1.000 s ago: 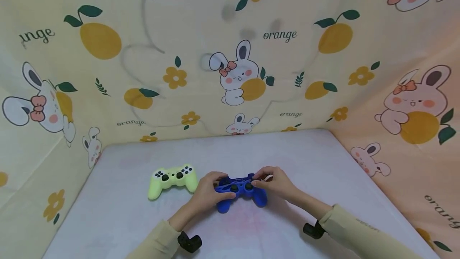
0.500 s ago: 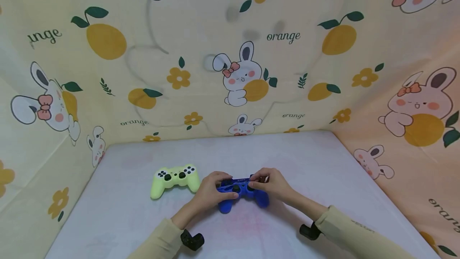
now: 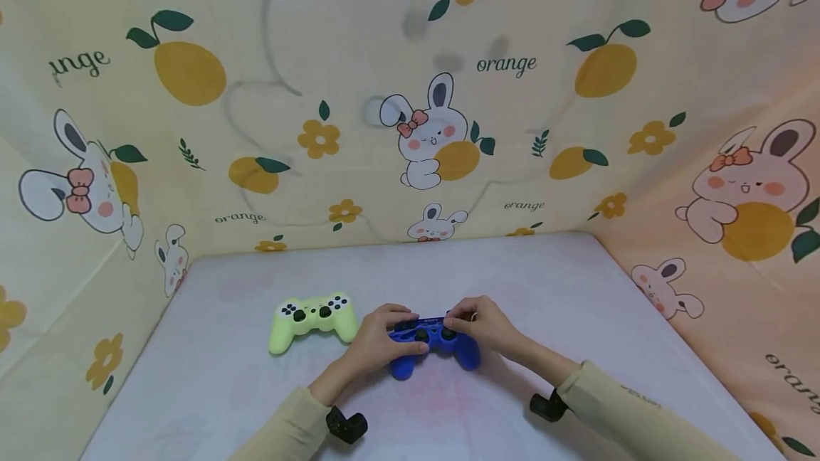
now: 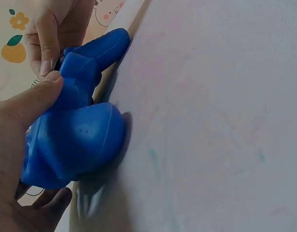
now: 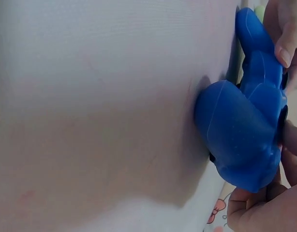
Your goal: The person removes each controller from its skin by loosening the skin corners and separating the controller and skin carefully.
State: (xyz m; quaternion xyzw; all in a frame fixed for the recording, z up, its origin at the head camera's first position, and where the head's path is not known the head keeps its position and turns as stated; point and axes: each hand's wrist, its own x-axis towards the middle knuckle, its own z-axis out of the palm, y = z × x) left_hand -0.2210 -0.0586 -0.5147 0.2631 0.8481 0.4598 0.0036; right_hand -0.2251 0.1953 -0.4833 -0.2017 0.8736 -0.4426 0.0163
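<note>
A blue game controller (image 3: 438,342) with a rubbery-looking blue shell and two black thumbsticks sits on the white table, grips toward the person. My left hand (image 3: 379,338) holds its left side, thumb across the front face and fingers over the back edge. At the upper right of the controller, my right hand (image 3: 485,322) pinches the shell's edge near the right thumbstick. Both smooth blue handles show close up in the left wrist view, with the left thumb (image 4: 44,94) on the face. Fingers of the right hand (image 5: 264,210) curl round the controller's far edge in the right wrist view.
A pale green game controller (image 3: 313,320) with black sticks lies just left of the left hand. The white table (image 3: 256,404) is bordered by cloth walls (image 3: 359,183) printed with rabbits and oranges. Black wrist cameras (image 3: 347,425) hang under both sleeves.
The head view has shifted slightly. My right thumb and fingers have moved a little left along the controller's upper edge, toward the right thumbstick. The left hand keeps its hold.
</note>
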